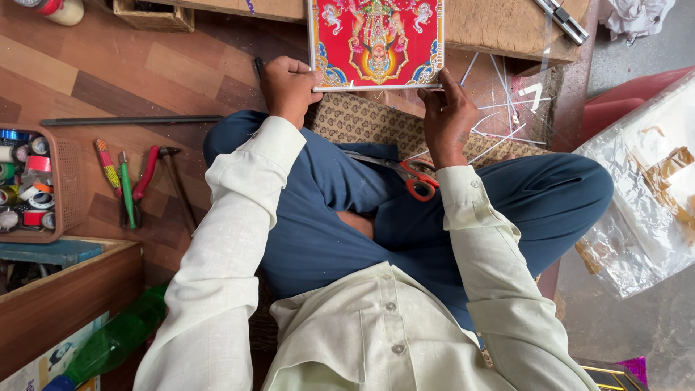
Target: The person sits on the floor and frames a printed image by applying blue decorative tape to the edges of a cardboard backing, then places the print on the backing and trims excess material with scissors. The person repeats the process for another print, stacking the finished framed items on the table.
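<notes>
Nearest me: cream shirt sleeves, blue trousers, orange-handled scissors [414, 176] on lap.
Picture [376, 43]: flat, glossy red rectangular print, upside-down, long axis crosswise, on the wooden board.
Grip: I see left hand [288, 87] and right hand [447, 116] pinching its near corners.

You have one red picture print [376, 43] between your two hands, the left hand [289, 87] and the right hand [447, 119]. One pair of orange-handled scissors [413, 177] lies just under your right hand. Left of your left hand sit one hammer [174, 181], one pair of red pliers [145, 174], two screwdrivers [119, 181] and one basket [69, 188] of tape rolls.
</notes>
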`<action>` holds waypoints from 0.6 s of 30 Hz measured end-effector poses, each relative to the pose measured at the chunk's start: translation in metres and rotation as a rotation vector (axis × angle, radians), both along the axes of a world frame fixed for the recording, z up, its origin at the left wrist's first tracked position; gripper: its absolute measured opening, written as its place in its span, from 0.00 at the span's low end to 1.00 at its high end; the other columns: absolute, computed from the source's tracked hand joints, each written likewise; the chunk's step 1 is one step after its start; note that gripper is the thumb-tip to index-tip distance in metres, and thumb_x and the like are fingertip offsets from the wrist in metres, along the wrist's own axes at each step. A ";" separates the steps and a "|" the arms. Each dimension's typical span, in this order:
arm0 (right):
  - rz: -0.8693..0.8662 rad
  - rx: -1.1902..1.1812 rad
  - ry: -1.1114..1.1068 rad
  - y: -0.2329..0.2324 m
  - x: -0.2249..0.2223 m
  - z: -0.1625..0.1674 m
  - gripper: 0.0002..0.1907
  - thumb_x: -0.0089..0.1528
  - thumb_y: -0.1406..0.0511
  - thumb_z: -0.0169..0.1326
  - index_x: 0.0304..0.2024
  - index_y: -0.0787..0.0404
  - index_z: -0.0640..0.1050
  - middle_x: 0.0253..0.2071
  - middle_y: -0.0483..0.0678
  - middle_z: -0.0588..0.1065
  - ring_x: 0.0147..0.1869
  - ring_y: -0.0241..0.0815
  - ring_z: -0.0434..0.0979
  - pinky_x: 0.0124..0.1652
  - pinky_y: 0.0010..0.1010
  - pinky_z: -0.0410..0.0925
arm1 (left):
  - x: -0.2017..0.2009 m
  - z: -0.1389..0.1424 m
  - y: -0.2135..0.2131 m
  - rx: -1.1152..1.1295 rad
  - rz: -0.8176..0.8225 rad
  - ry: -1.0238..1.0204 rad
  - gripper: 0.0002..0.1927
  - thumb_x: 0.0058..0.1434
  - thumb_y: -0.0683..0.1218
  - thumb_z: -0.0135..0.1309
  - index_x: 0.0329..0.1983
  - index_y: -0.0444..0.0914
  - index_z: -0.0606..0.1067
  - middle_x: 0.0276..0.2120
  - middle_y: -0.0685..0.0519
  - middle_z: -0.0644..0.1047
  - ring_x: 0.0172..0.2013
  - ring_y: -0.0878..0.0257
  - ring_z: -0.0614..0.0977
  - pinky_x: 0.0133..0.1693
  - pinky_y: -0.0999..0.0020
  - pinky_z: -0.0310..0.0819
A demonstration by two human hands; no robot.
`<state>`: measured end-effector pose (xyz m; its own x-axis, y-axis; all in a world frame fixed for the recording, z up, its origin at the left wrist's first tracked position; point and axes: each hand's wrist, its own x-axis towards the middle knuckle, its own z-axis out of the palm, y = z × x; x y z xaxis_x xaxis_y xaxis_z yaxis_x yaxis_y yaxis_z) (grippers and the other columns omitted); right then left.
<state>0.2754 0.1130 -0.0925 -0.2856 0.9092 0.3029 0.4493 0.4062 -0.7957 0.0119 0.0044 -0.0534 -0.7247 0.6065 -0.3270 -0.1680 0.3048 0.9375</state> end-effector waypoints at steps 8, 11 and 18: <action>-0.034 -0.330 0.321 0.002 -0.006 0.006 0.25 0.59 0.76 0.67 0.58 0.74 0.76 0.47 0.57 0.82 0.48 0.40 0.84 0.47 0.28 0.78 | 0.001 0.010 -0.002 -0.022 -0.003 0.009 0.07 0.56 0.38 0.63 0.30 0.30 0.75 0.32 0.44 0.83 0.30 0.60 0.88 0.26 0.69 0.87; -0.046 -0.386 0.342 0.003 -0.004 0.010 0.24 0.58 0.77 0.67 0.56 0.74 0.77 0.47 0.56 0.82 0.48 0.40 0.84 0.47 0.28 0.78 | 0.003 0.011 -0.002 -0.039 0.014 0.036 0.08 0.57 0.41 0.62 0.29 0.31 0.76 0.31 0.44 0.83 0.30 0.60 0.87 0.26 0.69 0.86; -0.039 -0.354 0.378 0.002 -0.002 0.009 0.25 0.57 0.77 0.66 0.56 0.74 0.76 0.47 0.55 0.81 0.48 0.39 0.84 0.46 0.28 0.79 | -0.008 0.000 -0.003 0.089 -0.016 -0.262 0.12 0.57 0.45 0.60 0.36 0.31 0.76 0.36 0.43 0.83 0.36 0.54 0.86 0.38 0.59 0.83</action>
<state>0.2731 0.1153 -0.0838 -0.1791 0.9825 0.0502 0.1138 0.0714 -0.9909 0.0041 0.0009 -0.0533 -0.6128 0.6519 -0.4467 -0.4041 0.2273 0.8860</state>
